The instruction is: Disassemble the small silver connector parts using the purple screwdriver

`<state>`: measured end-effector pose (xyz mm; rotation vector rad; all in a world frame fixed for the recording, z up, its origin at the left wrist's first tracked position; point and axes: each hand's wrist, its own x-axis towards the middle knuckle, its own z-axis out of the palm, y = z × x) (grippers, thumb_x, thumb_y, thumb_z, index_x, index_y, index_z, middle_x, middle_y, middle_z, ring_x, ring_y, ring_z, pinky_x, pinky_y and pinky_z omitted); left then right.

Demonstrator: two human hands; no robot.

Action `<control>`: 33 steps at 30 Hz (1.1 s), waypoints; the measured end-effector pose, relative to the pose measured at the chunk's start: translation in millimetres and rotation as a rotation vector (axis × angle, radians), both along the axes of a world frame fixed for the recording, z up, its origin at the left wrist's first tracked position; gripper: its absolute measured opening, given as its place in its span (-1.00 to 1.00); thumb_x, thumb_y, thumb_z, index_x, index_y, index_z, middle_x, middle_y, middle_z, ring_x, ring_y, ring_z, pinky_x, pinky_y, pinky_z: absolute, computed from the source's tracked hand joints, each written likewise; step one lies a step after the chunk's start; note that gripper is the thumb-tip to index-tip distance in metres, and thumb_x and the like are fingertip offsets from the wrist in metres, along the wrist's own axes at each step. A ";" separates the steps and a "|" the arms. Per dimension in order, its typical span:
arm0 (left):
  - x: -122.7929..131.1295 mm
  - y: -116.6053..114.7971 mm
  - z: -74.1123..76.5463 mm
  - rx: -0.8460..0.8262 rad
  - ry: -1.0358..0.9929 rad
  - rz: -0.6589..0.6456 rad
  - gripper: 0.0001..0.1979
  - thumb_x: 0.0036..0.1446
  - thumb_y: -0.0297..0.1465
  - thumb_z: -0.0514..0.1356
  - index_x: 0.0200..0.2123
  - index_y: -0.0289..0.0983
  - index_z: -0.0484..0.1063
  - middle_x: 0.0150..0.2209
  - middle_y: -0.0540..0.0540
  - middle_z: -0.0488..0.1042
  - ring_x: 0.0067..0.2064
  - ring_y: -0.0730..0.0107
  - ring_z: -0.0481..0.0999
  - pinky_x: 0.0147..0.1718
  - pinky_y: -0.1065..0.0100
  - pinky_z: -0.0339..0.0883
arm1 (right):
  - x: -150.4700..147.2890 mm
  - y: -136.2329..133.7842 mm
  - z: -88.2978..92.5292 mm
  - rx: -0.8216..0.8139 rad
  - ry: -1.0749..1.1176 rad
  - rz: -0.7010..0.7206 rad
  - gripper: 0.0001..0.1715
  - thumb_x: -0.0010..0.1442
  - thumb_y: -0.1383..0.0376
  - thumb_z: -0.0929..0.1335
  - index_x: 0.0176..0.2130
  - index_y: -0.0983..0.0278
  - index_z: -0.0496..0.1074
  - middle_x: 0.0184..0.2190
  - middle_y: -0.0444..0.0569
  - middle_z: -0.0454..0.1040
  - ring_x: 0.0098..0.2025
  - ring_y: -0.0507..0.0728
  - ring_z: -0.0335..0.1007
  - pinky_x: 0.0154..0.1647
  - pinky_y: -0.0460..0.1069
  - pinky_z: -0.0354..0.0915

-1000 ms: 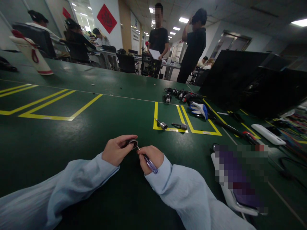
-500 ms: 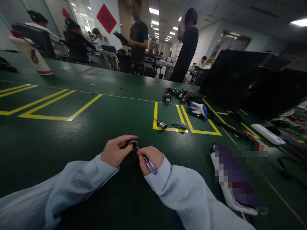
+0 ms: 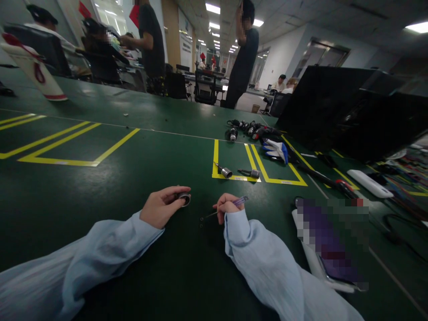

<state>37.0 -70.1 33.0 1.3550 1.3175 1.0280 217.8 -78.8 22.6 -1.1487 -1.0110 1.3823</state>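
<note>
My left hand (image 3: 162, 207) pinches a round metal ring-like part (image 3: 184, 199) between thumb and fingers, above the green table. To its right, my right hand (image 3: 227, 206) is closed on a thin screwdriver with a clear purple handle (image 3: 240, 201). The shaft points left and down, apart from the metal part. Two tiny dark pieces (image 3: 201, 222) show near its tip; whether they touch it I cannot tell. Beyond my hands, two metal cup-shaped tools with thin shanks, one on the left (image 3: 226, 172) and one on the right (image 3: 254, 174), lie by the yellow tape.
A blue-and-white glove (image 3: 276, 150) and dark cabled parts (image 3: 233, 134) lie farther back. On the right are a phone (image 3: 329, 240), a white device (image 3: 369, 183) and black monitors (image 3: 337, 111). A white cup (image 3: 42, 73) stands at the far left. People stand and sit beyond the table (image 3: 187, 111).
My right hand has moved right, away from the metal part, taking the screwdriver along and turning its handle upward. The left hand keeps its hold. A standing person in the background has shifted left.
</note>
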 end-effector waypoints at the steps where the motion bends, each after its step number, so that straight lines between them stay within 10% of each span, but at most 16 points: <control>1: 0.7 -0.3 1.2 -0.007 -0.003 0.003 -0.58 -0.26 -0.37 0.24 -0.23 -0.36 0.44 -0.21 -0.18 0.51 -0.14 0.17 0.48 -0.09 0.18 0.34 | -2.3 0.1 -1.2 -0.004 -0.009 -0.021 -0.88 -0.34 0.42 0.17 -0.79 0.27 0.19 -0.95 -0.26 0.12 -0.85 -0.07 0.01 -0.66 -0.10 0.14; 11: 1.4 -2.0 0.5 0.028 -0.030 -0.016 -0.62 -0.28 -0.45 0.22 -0.26 -0.31 0.44 -0.13 -0.15 0.44 -0.14 0.19 0.47 -0.04 0.12 0.27 | -4.7 3.8 -5.3 -0.026 -0.289 0.078 -0.85 -0.28 0.44 0.20 -0.75 0.26 0.24 -0.88 -0.26 0.16 -0.79 -0.05 0.07 -0.76 -0.15 -0.05; 18: 3.8 -1.0 1.5 -0.029 -0.091 -0.015 -0.54 -0.30 -0.47 0.23 -0.20 -0.33 0.35 -0.15 -0.17 0.44 -0.14 0.19 0.47 -0.02 0.08 0.24 | -5.8 -0.2 -2.4 -0.027 -0.013 0.129 -0.89 -0.25 0.43 0.21 -0.72 0.28 0.22 -0.86 -0.23 0.25 -0.79 -0.04 0.14 -0.76 -0.17 0.01; 22: 5.6 -1.8 4.4 -0.016 -0.106 0.024 -0.61 -0.33 -0.47 0.25 -0.29 -0.34 0.32 -0.18 -0.17 0.45 -0.15 0.20 0.47 -0.04 0.09 0.26 | -8.9 -5.8 -2.3 0.157 0.072 0.124 -0.95 -0.18 0.35 0.24 -0.61 0.28 0.26 -0.75 -0.19 0.35 -0.69 -0.02 0.23 -0.62 -0.12 0.19; 33: 6.2 -5.7 5.4 0.005 -0.115 -0.017 -0.62 -0.30 -0.44 0.26 -0.29 -0.36 0.35 -0.22 -0.18 0.49 -0.22 0.18 0.51 -0.13 0.15 0.36 | -15.4 -16.5 3.0 0.630 -0.591 0.158 -0.87 -0.01 0.39 0.23 -0.50 0.27 0.35 -0.51 -0.09 0.41 -0.43 0.03 0.31 -0.34 -0.08 0.23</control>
